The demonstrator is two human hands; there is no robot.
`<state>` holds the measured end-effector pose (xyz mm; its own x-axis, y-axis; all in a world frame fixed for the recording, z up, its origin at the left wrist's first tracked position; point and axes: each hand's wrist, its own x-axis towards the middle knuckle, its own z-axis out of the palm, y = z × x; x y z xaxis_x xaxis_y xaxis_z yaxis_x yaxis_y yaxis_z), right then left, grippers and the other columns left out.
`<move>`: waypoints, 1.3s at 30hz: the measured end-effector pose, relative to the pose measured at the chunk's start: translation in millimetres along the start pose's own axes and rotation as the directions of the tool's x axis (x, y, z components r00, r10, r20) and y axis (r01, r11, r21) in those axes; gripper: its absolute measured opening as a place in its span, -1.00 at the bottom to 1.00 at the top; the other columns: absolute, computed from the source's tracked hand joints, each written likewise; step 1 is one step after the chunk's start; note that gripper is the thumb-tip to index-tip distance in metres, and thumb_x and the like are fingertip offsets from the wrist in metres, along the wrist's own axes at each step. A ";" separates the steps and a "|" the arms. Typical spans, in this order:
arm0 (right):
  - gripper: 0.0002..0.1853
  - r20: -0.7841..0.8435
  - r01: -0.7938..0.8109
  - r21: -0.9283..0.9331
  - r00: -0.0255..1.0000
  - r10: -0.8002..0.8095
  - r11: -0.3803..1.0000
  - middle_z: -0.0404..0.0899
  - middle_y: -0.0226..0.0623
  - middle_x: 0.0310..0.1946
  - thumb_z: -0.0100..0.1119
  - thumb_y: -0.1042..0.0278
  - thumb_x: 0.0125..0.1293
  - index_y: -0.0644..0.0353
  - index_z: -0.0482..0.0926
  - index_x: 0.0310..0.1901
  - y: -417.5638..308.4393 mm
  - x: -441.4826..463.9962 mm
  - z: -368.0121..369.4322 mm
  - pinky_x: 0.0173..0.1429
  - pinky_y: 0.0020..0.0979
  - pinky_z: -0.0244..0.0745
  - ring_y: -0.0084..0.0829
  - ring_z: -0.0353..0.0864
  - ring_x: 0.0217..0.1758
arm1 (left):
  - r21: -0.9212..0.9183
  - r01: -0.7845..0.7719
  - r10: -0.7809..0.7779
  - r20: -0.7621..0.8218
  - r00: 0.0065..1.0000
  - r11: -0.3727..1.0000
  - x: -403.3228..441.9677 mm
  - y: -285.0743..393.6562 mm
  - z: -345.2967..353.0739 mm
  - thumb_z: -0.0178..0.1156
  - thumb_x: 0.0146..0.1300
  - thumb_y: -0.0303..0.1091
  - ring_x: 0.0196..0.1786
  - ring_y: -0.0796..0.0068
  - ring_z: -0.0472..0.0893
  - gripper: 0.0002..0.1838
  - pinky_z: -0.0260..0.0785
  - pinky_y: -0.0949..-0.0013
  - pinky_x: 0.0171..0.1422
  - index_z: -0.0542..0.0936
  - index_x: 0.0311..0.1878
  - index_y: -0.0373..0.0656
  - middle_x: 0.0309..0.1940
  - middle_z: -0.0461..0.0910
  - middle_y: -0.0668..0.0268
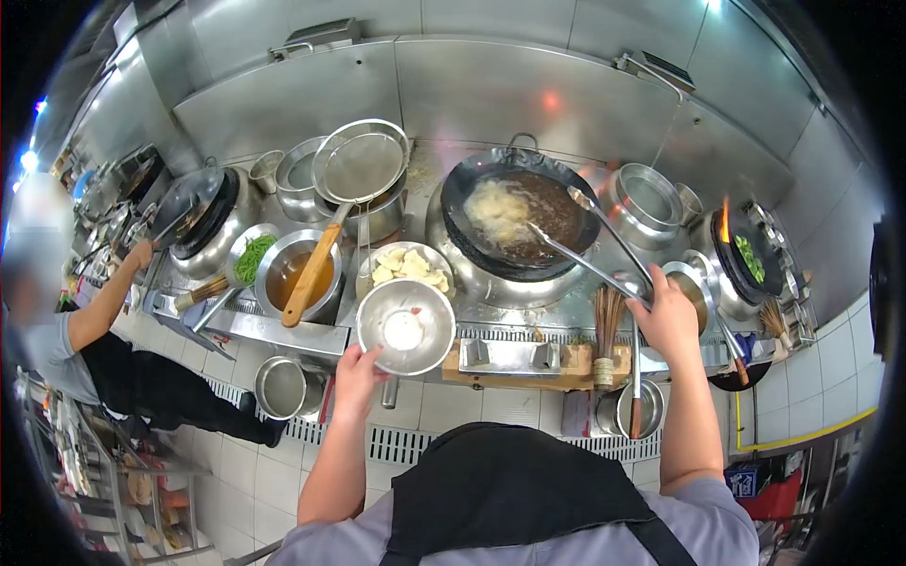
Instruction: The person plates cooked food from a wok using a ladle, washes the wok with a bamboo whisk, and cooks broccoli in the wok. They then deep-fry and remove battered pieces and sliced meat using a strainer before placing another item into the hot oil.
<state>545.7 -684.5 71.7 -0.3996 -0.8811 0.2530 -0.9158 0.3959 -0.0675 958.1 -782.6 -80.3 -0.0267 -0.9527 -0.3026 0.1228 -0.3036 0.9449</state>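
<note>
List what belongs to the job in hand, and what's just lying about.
Job in hand:
- steel bowl, in the left hand
- metal tongs, in the right hand
- black wok, pale food frying

Apparently just lying about:
- mesh strainer
- bamboo brush
- shredded greens

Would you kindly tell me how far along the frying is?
Pale food is already in the bubbling wok. In hand: the left hand holds a bowl, the right hand tongs over the wok. Probably left: more frying, as it looks pale, then lifting out.
</note>
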 end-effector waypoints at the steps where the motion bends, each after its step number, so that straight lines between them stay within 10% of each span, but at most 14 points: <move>1: -0.39 0.022 -0.025 0.119 1.000 0.022 0.993 0.56 0.06 -0.14 0.25 0.13 0.12 0.30 0.37 0.15 9.2 -5.4 2.5 -0.03 -0.20 0.48 -0.05 0.60 -0.15 | -0.027 0.021 -0.021 0.015 1.000 0.999 -0.9 -5.6 -6.8 0.12 0.25 -0.34 -0.38 0.46 0.61 -0.73 0.49 0.45 -0.35 0.47 -0.07 -0.31 -0.32 0.59 0.20; 7: -0.38 0.184 -0.200 0.700 0.978 0.098 0.686 0.61 -0.05 -0.16 0.26 0.10 0.15 0.39 0.39 0.13 48.4 -26.1 47.9 0.01 -0.38 0.43 -0.28 0.60 -0.12 | -0.007 0.080 -0.080 0.012 0.997 0.997 -8.3 1.3 -2.9 0.10 0.25 -0.38 -0.40 0.49 0.61 -0.77 0.48 0.48 -0.38 0.48 -0.08 -0.29 -0.32 0.61 0.22; 13: -0.49 0.418 -0.210 0.510 0.908 -0.027 0.834 0.62 -0.16 -0.21 0.27 0.20 0.13 0.19 0.47 0.11 35.3 -81.9 -10.6 -0.02 -0.39 0.43 -0.39 0.59 -0.16 | -0.011 0.073 -0.072 0.051 0.996 0.997 -21.2 11.5 -7.2 0.05 0.27 -0.38 -0.35 0.43 0.63 -0.75 0.52 0.39 -0.29 0.47 -0.04 -0.29 -0.25 0.61 0.19; 16: -0.54 0.656 -0.274 0.314 0.754 0.000 0.909 0.61 -0.01 -0.29 0.23 -0.02 0.13 0.25 0.61 -0.15 22.3 -73.5 -5.7 -0.09 -0.26 0.47 -0.12 0.62 -0.20 | 0.010 0.076 -0.077 0.069 0.995 0.997 -23.0 20.3 -4.4 0.03 0.28 -0.39 -0.31 0.40 0.64 -0.76 0.52 0.34 -0.23 0.46 -0.04 -0.29 -0.23 0.61 0.18; 20: -0.51 0.627 -0.118 0.157 0.779 -0.007 0.981 0.60 0.05 -0.30 0.09 -0.09 0.21 0.30 0.61 -0.28 -16.1 -53.0 97.0 -0.11 -0.15 0.48 -0.07 0.62 -0.22 | 0.007 0.062 -0.062 0.113 0.992 0.998 -21.5 21.7 4.8 0.03 0.29 -0.37 -0.29 0.41 0.63 -0.76 0.51 0.33 -0.22 0.47 -0.04 -0.28 -0.23 0.61 0.18; 24: -0.55 0.712 -0.590 0.463 0.692 0.119 0.661 0.59 0.10 -0.32 0.24 0.05 0.10 0.38 0.58 -0.25 -66.7 -67.1 210.5 -0.04 -0.15 0.49 0.00 0.60 -0.22 | -0.046 0.056 -0.049 0.141 0.989 0.997 -26.0 22.9 26.6 0.03 0.30 -0.36 -0.31 0.43 0.62 -0.78 0.50 0.34 -0.25 0.47 -0.06 -0.26 -0.24 0.61 0.19; 28: -0.59 0.434 -0.411 0.549 0.884 0.172 0.728 0.54 0.15 -0.18 0.26 0.23 0.01 0.35 0.55 -0.14 -105.0 -72.6 255.7 0.11 -0.17 0.43 0.03 0.49 0.03 | -0.031 0.080 -0.070 0.236 0.969 0.996 -27.7 8.4 36.3 0.03 0.30 -0.39 -0.28 0.40 0.63 -0.78 0.50 0.33 -0.23 0.46 -0.04 -0.26 -0.19 0.60 0.20; 33: -0.48 0.281 -0.317 0.657 0.945 0.169 0.684 0.58 0.08 -0.23 0.24 0.26 0.05 0.28 0.44 0.07 -91.9 -80.1 243.4 0.08 -0.17 0.45 -0.02 0.54 -0.03 | 0.045 0.099 -0.108 0.298 0.948 0.994 -39.6 -1.4 69.5 0.05 0.29 -0.39 -0.23 0.38 0.63 -0.75 0.51 0.32 -0.22 0.45 -0.01 -0.27 -0.17 0.60 0.20; 36: -0.42 0.326 -0.198 0.792 0.937 -0.127 0.578 0.63 -0.07 -0.35 0.22 0.18 0.11 0.22 0.40 0.16 -35.4 -115.9 247.2 -0.04 -0.22 0.51 -0.13 0.62 -0.26 | 0.127 0.074 -0.118 0.390 0.913 0.989 -52.7 -12.3 101.3 0.05 0.27 -0.38 -0.22 0.38 0.63 -0.73 0.52 0.34 -0.25 0.45 0.00 -0.26 -0.16 0.59 0.20; 39: -0.44 0.511 -0.412 0.627 0.858 0.050 0.661 0.63 -0.08 -0.36 0.17 0.09 0.13 0.23 0.43 0.13 34.2 -193.7 202.8 -0.08 -0.23 0.50 -0.13 0.63 -0.29 | 0.274 0.084 -0.240 0.606 0.759 0.958 -65.6 -30.0 146.0 0.06 0.26 -0.37 -0.23 0.39 0.63 -0.73 0.51 0.38 -0.31 0.46 0.00 -0.25 -0.15 0.59 0.21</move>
<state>583.5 -552.7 -175.3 -0.4090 -0.8687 -0.2794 -0.4662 0.4621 -0.7544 811.4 -712.8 -70.5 -0.6506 -0.6574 -0.3803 -0.1562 -0.3743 0.9141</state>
